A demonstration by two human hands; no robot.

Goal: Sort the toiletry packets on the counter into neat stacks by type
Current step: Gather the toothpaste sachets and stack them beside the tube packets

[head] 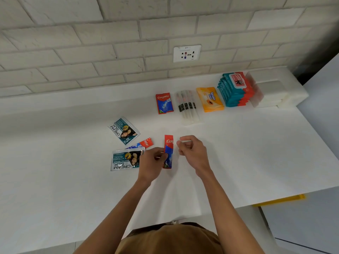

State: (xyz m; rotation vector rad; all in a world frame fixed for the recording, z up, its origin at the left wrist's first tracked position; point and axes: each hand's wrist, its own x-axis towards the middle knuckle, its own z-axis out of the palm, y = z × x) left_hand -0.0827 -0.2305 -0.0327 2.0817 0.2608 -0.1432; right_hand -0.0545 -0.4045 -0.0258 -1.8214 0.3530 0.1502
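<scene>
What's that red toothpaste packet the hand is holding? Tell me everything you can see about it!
The Colgate packet is a long, narrow, glossy sachet that looks like foil. It is red at the far end with white letters, blue in the middle and red again at the near end. It points away from the person and curls slightly. The left hand pinches its left edge near the middle. The right hand is close beside it, not touching. Whether it rests on the white counter is unclear.

Counter (247,153) free rightward — sachets (124,160) (left) crowd.
</scene>
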